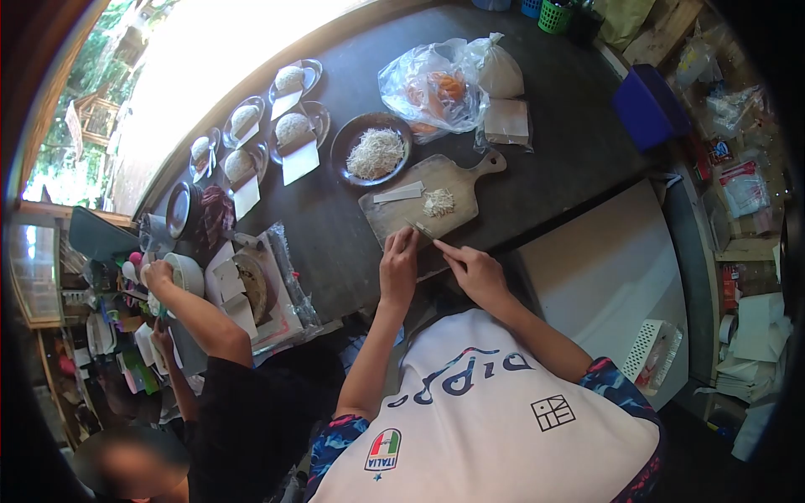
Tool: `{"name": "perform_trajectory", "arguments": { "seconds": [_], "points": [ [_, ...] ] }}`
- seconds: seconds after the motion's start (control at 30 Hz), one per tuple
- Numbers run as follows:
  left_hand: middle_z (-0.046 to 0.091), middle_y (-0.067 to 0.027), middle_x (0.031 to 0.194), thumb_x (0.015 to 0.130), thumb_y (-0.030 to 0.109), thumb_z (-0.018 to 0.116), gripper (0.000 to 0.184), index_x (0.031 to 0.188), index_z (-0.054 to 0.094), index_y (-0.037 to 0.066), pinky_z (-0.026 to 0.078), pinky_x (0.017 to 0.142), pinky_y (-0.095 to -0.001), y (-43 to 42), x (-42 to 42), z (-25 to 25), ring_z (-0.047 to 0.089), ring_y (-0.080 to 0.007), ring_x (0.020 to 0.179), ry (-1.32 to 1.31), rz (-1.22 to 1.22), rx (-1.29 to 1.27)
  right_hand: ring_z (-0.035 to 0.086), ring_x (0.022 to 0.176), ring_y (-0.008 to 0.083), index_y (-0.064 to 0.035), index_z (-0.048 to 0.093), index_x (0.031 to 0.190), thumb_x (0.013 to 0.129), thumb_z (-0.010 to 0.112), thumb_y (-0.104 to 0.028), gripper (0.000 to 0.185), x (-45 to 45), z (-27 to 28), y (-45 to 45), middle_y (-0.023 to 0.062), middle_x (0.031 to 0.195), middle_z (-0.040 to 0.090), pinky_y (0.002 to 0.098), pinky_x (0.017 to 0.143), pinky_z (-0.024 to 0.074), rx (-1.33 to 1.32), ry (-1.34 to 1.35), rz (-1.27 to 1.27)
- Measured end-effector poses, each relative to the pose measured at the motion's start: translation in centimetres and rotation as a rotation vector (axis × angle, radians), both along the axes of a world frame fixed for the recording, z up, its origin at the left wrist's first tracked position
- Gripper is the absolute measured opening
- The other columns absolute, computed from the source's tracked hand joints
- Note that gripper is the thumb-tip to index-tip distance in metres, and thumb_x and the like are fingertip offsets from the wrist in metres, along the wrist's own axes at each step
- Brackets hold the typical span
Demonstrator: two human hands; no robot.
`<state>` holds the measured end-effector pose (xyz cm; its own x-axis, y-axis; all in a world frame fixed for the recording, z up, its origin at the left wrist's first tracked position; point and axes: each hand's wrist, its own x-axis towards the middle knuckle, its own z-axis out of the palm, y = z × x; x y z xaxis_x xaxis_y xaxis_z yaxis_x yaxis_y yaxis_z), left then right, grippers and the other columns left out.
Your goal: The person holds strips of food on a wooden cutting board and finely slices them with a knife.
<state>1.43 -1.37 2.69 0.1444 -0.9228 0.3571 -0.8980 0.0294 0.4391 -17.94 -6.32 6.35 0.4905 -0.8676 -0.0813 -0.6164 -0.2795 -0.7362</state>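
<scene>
The person seems to be cutting pale food into thin bits on a wooden board in the middle of the frame. The right hand is gripping a small knife, it seems, with its pointing finger stretching out along it. The left hand is bending its fingers down close to the blade, at the board's lower edge; I cannot tell if it is pinching anything. Flat pale strips are lying on the left part of the board, and a little heap of thin bits is sitting just beside them. In the upper middle of the frame, a dark bowl is holding a bigger pile of shreds. The step in hand looks like slicing. A next cut would be calling for a steady knife, with the left fingertips staying out of its way.
</scene>
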Motion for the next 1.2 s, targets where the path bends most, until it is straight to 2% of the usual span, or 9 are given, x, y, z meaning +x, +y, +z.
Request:
{"name": "perform_trajectory", "arguments": {
  "seconds": [0.37,0.47,0.67,0.87,1.2],
  "points": [
    [0.066,-0.0135,0.128,0.091,-0.004,0.066,0.038,0.128,0.071,-0.004,0.055,0.105,-0.0446,0.2,0.0,-0.1,0.063,-0.0350,0.123,0.038,-0.015,-0.024,0.074,0.086,0.0377,-0.0364,0.072,0.143,0.106,0.066,-0.027,0.038,1.3,-0.4,-0.3,0.0132,0.091,0.071,0.0501,0.074,0.0597,-0.009,0.004,-0.001],
    [0.068,-0.0134,0.127,0.089,-0.004,0.068,0.038,0.127,0.074,0.001,0.056,0.101,-0.0470,0.1,-0.2,-0.4,0.065,-0.0374,0.119,0.087,0.018,-0.060,0.074,0.085,0.0382,-0.0359,0.072,0.143,0.106,0.066,-0.027,0.038,-0.4,0.4,0.8,0.0135,0.091,0.071,0.0503,0.074,0.0597,0.012,0.017,-0.014],
    [0.066,-0.0141,0.128,0.090,-0.005,0.065,0.037,0.127,0.072,-0.003,0.056,0.104,-0.0445,0.2,-0.3,-0.5,0.063,-0.0358,0.123,0.036,0.021,-0.004,0.074,0.085,0.0377,-0.0366,0.072,0.142,0.106,0.066,-0.028,0.038,1.3,-0.7,-0.3,0.0129,0.091,0.071,0.0501,0.074,0.0597,-0.025,-0.007,-0.002],
    [0.067,-0.0136,0.125,0.089,-0.006,0.068,0.037,0.125,0.075,0.000,0.056,0.101,-0.0468,0.1,-0.1,-0.5,0.065,-0.0371,0.119,0.042,0.017,-0.033,0.074,0.084,0.0361,-0.0356,0.072,0.143,0.106,0.067,-0.028,0.038,-0.7,0.6,0.8,0.0127,0.089,0.071,0.0486,0.075,0.0596,0.023,0.021,-0.012],
    [0.068,-0.0137,0.125,0.090,-0.005,0.068,0.035,0.125,0.075,-0.001,0.057,0.101,-0.0460,0.1,0.1,-0.1,0.066,-0.0362,0.118,0.058,-0.002,-0.032,0.074,0.085,0.0371,-0.0356,0.073,0.141,0.107,0.065,-0.031,0.035,1.1,-0.2,-0.1,0.0130,0.088,0.071,0.0498,0.076,0.0600,-0.020,-0.009,-0.009]
  ]
}}
